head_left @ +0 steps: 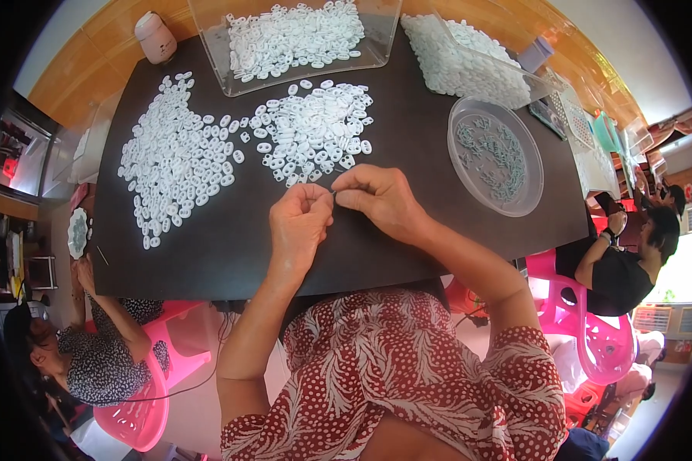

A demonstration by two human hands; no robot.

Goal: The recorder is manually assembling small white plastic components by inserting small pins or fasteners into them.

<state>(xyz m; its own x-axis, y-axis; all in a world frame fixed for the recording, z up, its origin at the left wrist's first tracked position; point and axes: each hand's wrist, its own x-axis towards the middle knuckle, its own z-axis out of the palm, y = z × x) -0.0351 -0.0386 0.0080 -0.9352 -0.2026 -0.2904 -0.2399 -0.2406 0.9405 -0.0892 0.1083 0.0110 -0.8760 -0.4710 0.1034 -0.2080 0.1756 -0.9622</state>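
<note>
My left hand point(302, 224) and my right hand point(384, 201) meet over the near middle of the dark table, fingertips pinched close together. A tiny dark bit shows between them, too small to name. Just beyond my fingers lies a loose pile of small white oval plastic pieces point(313, 127) with holes. A larger spread of the same white pieces point(178, 154) covers the table to the left. On the right sits a round clear plastic dish point(535, 180) holding many small grey-green parts point(490, 154), nearest to my right hand.
At the back stand a clear bin point(392, 58) of white pieces and a second heap of them in clear plastic point(469, 65). A pale pink bottle point(155, 38) is at the far left, a lilac container point(536, 54) at the far right. People sit on pink chairs point(134, 415) at both sides.
</note>
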